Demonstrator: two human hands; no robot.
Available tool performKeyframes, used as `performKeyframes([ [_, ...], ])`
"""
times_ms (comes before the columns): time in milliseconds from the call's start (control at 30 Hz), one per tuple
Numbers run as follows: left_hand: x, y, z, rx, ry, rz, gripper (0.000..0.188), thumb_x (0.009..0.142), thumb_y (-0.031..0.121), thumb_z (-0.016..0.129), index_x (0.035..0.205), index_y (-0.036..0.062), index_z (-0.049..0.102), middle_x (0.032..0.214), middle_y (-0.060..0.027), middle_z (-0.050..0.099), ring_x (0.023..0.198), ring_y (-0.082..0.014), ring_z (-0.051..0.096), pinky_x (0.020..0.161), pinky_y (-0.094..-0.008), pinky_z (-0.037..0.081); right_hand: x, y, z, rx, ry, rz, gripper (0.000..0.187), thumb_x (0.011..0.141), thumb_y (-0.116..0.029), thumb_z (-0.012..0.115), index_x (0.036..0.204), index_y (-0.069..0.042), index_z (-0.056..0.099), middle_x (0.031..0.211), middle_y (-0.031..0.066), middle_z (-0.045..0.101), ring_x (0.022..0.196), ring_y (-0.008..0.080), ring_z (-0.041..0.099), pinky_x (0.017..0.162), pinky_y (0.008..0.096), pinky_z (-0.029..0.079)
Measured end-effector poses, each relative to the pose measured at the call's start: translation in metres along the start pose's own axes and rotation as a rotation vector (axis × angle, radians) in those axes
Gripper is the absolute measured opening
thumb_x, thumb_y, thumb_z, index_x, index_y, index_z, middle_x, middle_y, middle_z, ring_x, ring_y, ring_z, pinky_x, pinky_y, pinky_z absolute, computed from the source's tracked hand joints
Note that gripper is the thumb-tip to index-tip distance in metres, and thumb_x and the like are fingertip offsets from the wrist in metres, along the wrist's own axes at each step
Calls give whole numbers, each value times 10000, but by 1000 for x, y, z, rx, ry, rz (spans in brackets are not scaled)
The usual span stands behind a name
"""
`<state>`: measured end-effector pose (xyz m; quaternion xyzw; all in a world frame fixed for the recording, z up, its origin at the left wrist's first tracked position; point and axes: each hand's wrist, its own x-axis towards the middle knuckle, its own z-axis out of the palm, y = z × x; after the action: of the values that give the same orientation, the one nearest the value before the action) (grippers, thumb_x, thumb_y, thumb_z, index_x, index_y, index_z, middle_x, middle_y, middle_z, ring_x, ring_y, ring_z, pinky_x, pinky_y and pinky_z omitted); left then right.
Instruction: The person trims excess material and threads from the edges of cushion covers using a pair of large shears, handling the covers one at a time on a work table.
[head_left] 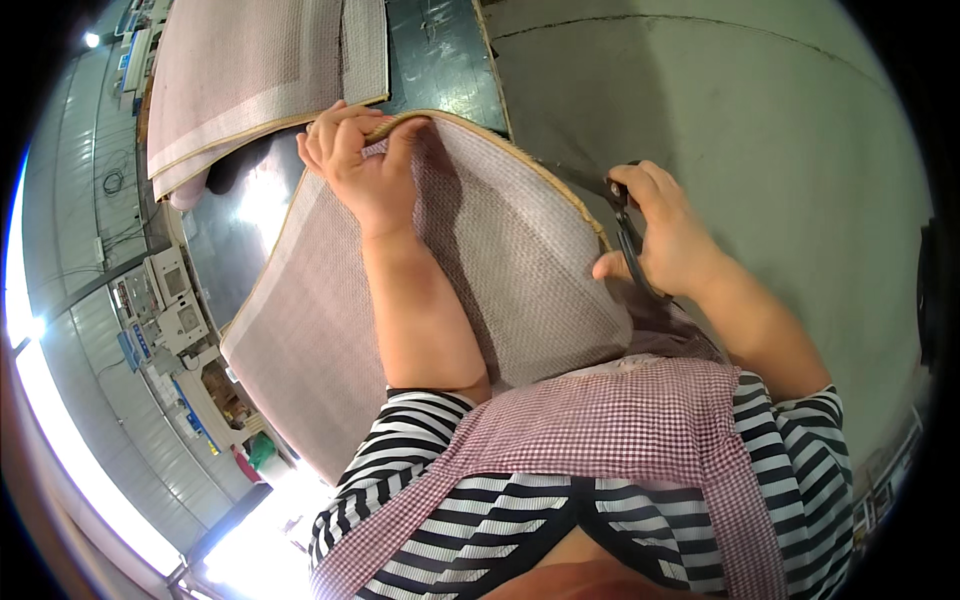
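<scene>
Pinched the rim of a pinkish-grey mat (530,280) in the left hand (365,165), with thumb and fingers clamped on the yellow binding (525,160) (bent into a small fold just there); held the mat in front of the body, spread from the checked apron (610,420) up toward the dark table (440,50); gripped black-handled scissors (625,225) in the right hand (675,230), with the fingers curled about the handles and the thumb stretched toward the mat's right edge; pointed the blades up and left, near the binding; could not tell from this view about contact between blades and binding, nor about the thumb's place in the handle loop; had other mats (250,80), bound in yellow too, lying beyond the left hand on the table; had grey-green floor (760,130) off to the right, and pale machines (175,300) far to the left; wore a black-and-white striped shirt (810,450) under the apron.
</scene>
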<state>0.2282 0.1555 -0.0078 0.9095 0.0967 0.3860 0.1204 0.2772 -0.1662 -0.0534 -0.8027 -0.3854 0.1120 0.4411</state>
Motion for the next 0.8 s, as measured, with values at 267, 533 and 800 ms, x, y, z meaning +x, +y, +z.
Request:
performKeyframes([
  [267,-6,3,-6,-11,108,35,262,663,104,892,800,124,670,984,8,684,1126,-274,577,1007,-429,415,14,-38,-14,-74,-89,14,909,545,-655,852,1180,-57,600,954,100,598,896,323,610,789,428,518],
  [533,-9,-6,-2,-125,163,-9,337,685,333,912,792,159,644,966,33,673,1134,-256,569,1092,-444,298,20,-29,-5,119,-105,-41,945,554,-715,832,1189,-58,588,865,77,535,781,276,543,713,397,479],
  [800,1,7,-15,148,91,126,305,682,146,884,786,141,598,1005,20,703,1132,-279,585,1069,-441,346,24,-27,-10,126,-154,-1,874,574,-643,858,1183,-61,623,952,115,636,882,353,650,775,447,546],
])
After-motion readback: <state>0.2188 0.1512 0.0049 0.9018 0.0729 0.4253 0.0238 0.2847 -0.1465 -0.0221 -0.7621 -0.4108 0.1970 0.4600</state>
